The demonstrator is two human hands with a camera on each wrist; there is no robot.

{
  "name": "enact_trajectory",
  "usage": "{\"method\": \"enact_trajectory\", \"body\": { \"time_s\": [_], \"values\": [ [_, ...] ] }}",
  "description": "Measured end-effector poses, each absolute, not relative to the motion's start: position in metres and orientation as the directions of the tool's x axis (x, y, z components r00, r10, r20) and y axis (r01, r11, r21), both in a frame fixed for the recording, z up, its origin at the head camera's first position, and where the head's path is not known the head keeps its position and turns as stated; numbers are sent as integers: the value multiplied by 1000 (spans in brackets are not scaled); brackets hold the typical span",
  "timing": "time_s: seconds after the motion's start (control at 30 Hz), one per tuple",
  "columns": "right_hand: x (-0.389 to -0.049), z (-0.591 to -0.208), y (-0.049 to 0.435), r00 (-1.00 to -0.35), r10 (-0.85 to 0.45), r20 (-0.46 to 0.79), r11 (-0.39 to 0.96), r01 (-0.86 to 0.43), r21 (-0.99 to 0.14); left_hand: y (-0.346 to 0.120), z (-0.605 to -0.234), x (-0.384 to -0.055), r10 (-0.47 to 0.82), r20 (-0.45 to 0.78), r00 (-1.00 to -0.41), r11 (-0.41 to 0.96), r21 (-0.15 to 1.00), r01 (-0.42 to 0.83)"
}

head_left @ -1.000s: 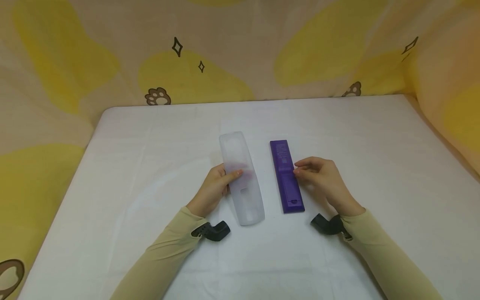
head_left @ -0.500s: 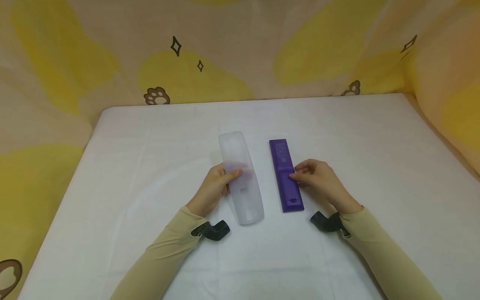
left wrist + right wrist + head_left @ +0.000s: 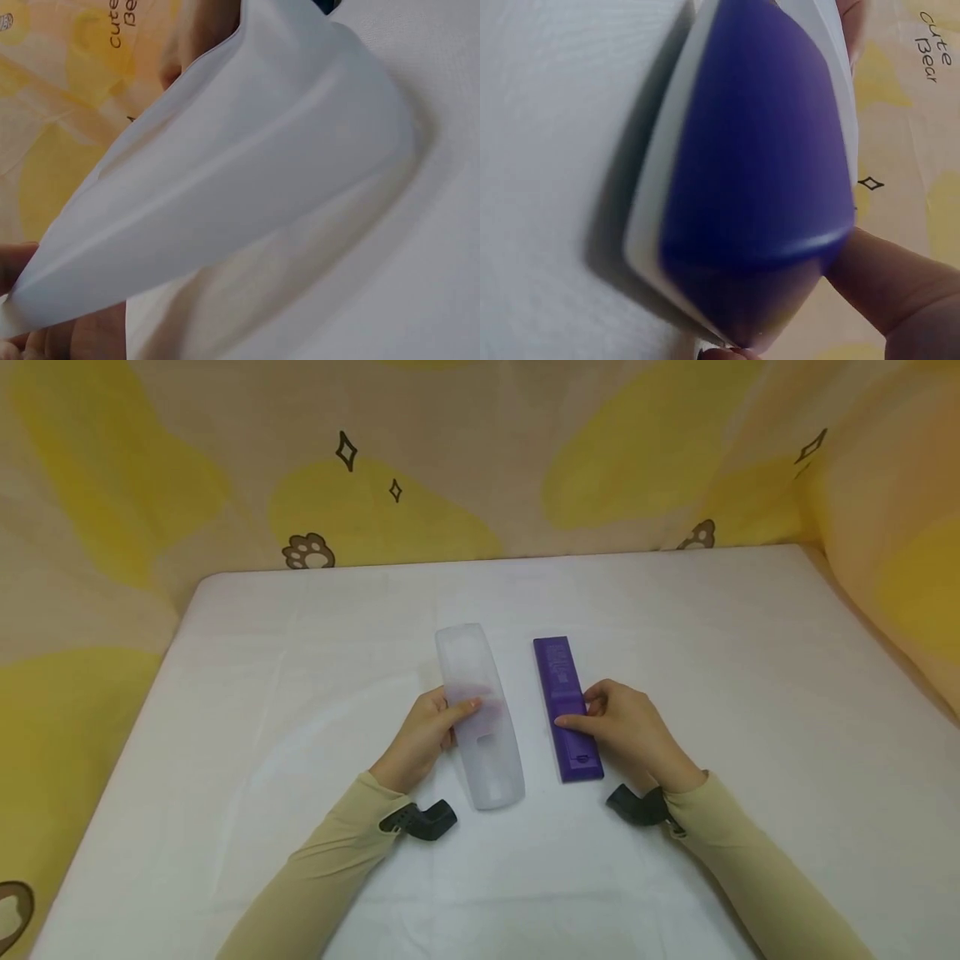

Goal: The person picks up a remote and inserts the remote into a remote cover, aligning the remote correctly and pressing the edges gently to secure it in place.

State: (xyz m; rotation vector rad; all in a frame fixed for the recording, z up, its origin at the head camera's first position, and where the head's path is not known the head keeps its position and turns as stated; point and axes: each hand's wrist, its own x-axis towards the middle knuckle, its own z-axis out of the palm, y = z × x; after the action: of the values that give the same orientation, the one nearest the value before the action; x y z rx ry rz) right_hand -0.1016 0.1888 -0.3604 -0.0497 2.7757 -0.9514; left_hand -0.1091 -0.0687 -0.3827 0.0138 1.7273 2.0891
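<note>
A translucent, frosted cover (image 3: 495, 764), long and rounded at its ends, is in my left hand (image 3: 416, 739). The thumb lies across its face and the other fingers are behind it. In the left wrist view the cover (image 3: 225, 172) stands off the table and casts a shadow. To its right, a purple remote control (image 3: 558, 672) lies back side up, with small print at its far end. My right hand (image 3: 637, 731) pinches its right edge, thumb on top and fingers at the side. The right wrist view shows the remote's purple back (image 3: 757, 135) and pale underside rim.
A white cloth covers the table (image 3: 315, 652). Behind and at both sides hangs a yellow and cream patterned curtain (image 3: 412, 410). Black wrist mounts (image 3: 423, 821) stick inward from both sleeves, close to the tabletop.
My right hand has moved left, its thumb sliding from the remote's edge onto its back. The left hand keeps the cover in nearly the same place.
</note>
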Motion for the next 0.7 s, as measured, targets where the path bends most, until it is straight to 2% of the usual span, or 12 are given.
{"method": "enact_trajectory", "body": {
  "time_s": [0.37, 0.7],
  "values": [
    [-109, -359, 189, -948, -92, -306, 798, 114, -591, -68, -382, -109, 335, -268, -903, -132, 936, -327],
    [-107, -363, 189, -958, -77, -275, 760, 123, -638, -70, -383, -109, 342, -265, -902, -135, 936, -326]
  ]
}}
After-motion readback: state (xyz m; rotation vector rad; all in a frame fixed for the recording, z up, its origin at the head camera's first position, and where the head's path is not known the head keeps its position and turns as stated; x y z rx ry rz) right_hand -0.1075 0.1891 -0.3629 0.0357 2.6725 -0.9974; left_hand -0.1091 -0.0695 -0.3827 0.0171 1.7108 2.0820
